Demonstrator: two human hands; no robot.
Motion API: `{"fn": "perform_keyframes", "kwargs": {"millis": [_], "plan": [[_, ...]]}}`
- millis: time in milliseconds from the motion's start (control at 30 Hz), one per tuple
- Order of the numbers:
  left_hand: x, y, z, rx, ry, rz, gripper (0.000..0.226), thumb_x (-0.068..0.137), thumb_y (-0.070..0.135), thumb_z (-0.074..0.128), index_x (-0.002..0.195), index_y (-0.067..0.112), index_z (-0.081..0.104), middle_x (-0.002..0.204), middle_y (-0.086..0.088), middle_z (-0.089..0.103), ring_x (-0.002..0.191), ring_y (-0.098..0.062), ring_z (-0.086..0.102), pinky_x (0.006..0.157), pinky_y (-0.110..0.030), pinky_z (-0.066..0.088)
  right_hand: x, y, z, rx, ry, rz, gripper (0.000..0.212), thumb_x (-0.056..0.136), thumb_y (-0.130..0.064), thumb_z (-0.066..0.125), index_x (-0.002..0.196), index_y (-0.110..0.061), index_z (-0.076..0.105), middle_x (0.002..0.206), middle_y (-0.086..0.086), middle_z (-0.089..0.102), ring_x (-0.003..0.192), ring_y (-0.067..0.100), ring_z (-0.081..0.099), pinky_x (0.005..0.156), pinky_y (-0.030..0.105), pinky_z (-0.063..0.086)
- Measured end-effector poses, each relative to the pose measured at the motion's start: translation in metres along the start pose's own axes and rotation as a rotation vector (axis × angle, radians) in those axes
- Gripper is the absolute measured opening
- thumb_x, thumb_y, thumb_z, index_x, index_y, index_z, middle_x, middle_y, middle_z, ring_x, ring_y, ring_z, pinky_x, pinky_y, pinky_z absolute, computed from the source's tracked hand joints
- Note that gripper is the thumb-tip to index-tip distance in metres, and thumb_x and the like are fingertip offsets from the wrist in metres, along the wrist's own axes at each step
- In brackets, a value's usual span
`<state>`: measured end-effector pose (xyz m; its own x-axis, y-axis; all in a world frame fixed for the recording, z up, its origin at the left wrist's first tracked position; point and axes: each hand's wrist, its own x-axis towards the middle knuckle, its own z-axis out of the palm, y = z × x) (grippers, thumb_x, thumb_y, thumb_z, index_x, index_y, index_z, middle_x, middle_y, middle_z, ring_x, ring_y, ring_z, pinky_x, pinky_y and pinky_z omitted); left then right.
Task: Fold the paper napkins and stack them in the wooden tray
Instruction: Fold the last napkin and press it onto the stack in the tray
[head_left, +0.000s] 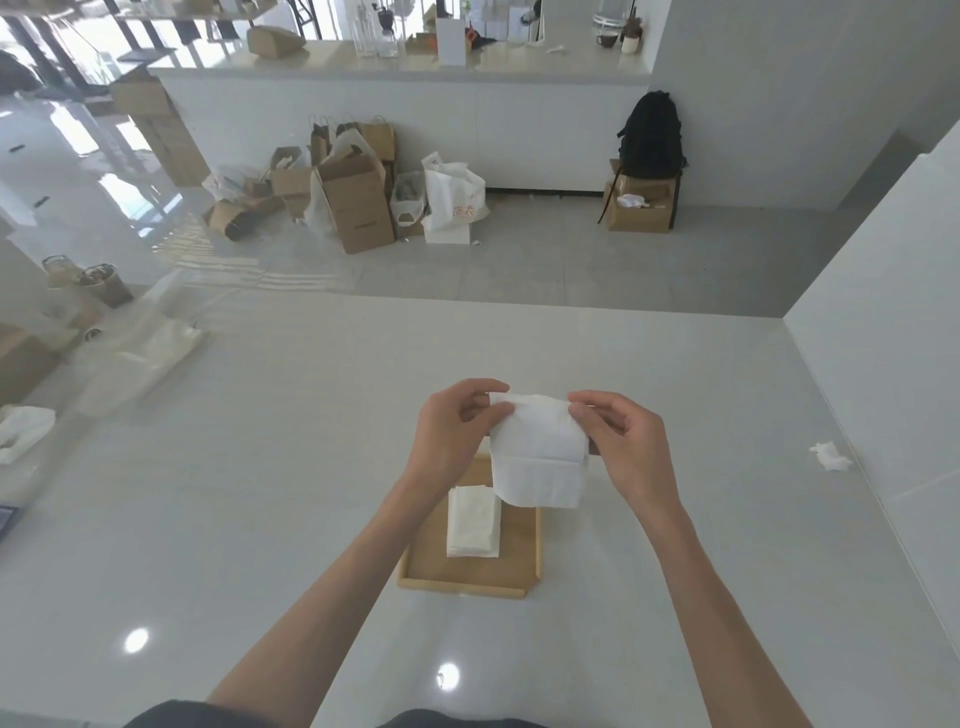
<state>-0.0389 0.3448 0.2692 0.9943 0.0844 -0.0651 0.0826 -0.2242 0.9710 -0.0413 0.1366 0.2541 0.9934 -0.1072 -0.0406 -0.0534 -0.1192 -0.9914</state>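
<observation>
below our fingers, the wooden tray (470, 574) on the white table (260, 493) holds a stack of folded napkins (472, 522); above it, our left hand (454, 431) and right hand (621, 441) pinch the top corners of a paper napkin (537, 457), its folded lower edge hanging beneath our fingertips; beyond our right fingers lies a crumpled tissue (830, 456).

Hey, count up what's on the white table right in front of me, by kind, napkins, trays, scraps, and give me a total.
Held napkin, in left hand and right hand: 1
Folded napkin stack: 1
Wooden tray: 1
Crumpled paper scrap: 1
Total: 4
</observation>
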Motion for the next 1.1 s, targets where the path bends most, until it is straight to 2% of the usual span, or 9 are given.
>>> {"fn": "perform_keyframes", "kwargs": {"millis": [233, 400, 567, 667, 833, 933, 1033, 1100], "plan": [[0.0022, 0.0029, -0.0026, 0.015, -0.007, 0.004, 0.016, 0.09, 0.012, 0.073, 0.106, 0.015, 0.075, 0.077, 0.003, 0.073, 0.077, -0.013, 0.072, 0.086, -0.04, 0.061, 0.0006, 0.0002, -0.0015, 0.008, -0.017, 0.001, 0.015, 0.095, -0.016, 0.068, 0.107, -0.013, 0.076, 0.098, 0.0, 0.079, 0.087, 0.016, 0.075, 0.069, 0.024, 0.06], [0.0018, 0.0042, -0.0023, 0.04, -0.01, 0.009, 0.015, 0.09, 0.01, 0.074, 0.105, 0.014, 0.075, 0.075, 0.0, 0.067, 0.071, -0.012, 0.068, 0.084, -0.04, 0.061, 0.0017, -0.0002, -0.0015, -0.028, -0.008, -0.009, 0.017, 0.097, -0.02, 0.066, 0.109, -0.012, 0.075, 0.096, 0.002, 0.079, 0.083, 0.023, 0.075, 0.065, 0.022, 0.058], [0.0016, 0.004, -0.0038, 0.044, -0.013, 0.003, 0.016, 0.089, 0.013, 0.075, 0.104, 0.016, 0.075, 0.073, 0.005, 0.068, 0.074, -0.014, 0.07, 0.088, -0.044, 0.06, 0.001, -0.0022, -0.0028, -0.024, -0.02, -0.012, 0.016, 0.094, -0.015, 0.07, 0.109, -0.017, 0.075, 0.102, 0.0, 0.078, 0.092, 0.015, 0.074, 0.074, 0.025, 0.061], [0.0016, 0.004, -0.0047, 0.06, -0.009, 0.01, 0.014, 0.089, 0.013, 0.075, 0.102, 0.016, 0.076, 0.071, 0.011, 0.068, 0.077, -0.016, 0.072, 0.091, -0.043, 0.059, 0.0004, -0.0022, -0.0025, -0.038, -0.009, -0.01, 0.017, 0.092, -0.015, 0.072, 0.108, -0.017, 0.075, 0.098, -0.001, 0.078, 0.088, 0.014, 0.075, 0.08, 0.029, 0.062], [0.003, 0.002, -0.0028, 0.085, 0.045, -0.012, 0.012, 0.09, 0.015, 0.075, 0.101, 0.019, 0.073, 0.08, -0.001, 0.074, 0.082, -0.019, 0.074, 0.091, -0.043, 0.058, -0.001, -0.0028, -0.0006, -0.079, 0.016, -0.007, 0.016, 0.092, -0.016, 0.072, 0.107, -0.016, 0.073, 0.095, 0.0, 0.079, 0.086, 0.015, 0.076, 0.082, 0.029, 0.061], [0.0025, 0.0013, -0.0029, 0.07, 0.078, -0.04, 0.01, 0.089, 0.015, 0.075, 0.098, 0.018, 0.074, 0.083, -0.002, 0.076, 0.08, -0.019, 0.074, 0.088, -0.043, 0.06, -0.0027, -0.0047, 0.0014, -0.07, 0.033, 0.003, 0.013, 0.092, -0.015, 0.072, 0.105, -0.014, 0.073, 0.094, -0.001, 0.079, 0.085, 0.012, 0.076, 0.081, 0.03, 0.062], [0.001, 0.0026, -0.0025, 0.136, 0.082, -0.007, 0.005, 0.09, 0.017, 0.074, 0.094, 0.019, 0.076, 0.086, 0.003, 0.075, 0.083, -0.015, 0.072, 0.087, -0.036, 0.059, -0.0035, -0.0052, 0.0023, -0.101, 0.038, -0.004, 0.009, 0.092, -0.015, 0.072, 0.101, -0.013, 0.073, 0.094, 0.0, 0.078, 0.087, 0.013, 0.075, 0.08, 0.033, 0.063], [-0.0001, 0.0044, -0.0022, 0.193, 0.083, 0.041, 0.007, 0.092, 0.016, 0.071, 0.09, 0.02, 0.076, 0.093, 0.005, 0.072, 0.085, -0.008, 0.068, 0.083, -0.024, 0.055, -0.0039, -0.0046, 0.003, -0.131, 0.044, -0.033, 0.005, 0.092, -0.016, 0.071, 0.097, -0.016, 0.072, 0.094, -0.002, 0.075, 0.088, 0.012, 0.072, 0.079, 0.035, 0.063]]}}
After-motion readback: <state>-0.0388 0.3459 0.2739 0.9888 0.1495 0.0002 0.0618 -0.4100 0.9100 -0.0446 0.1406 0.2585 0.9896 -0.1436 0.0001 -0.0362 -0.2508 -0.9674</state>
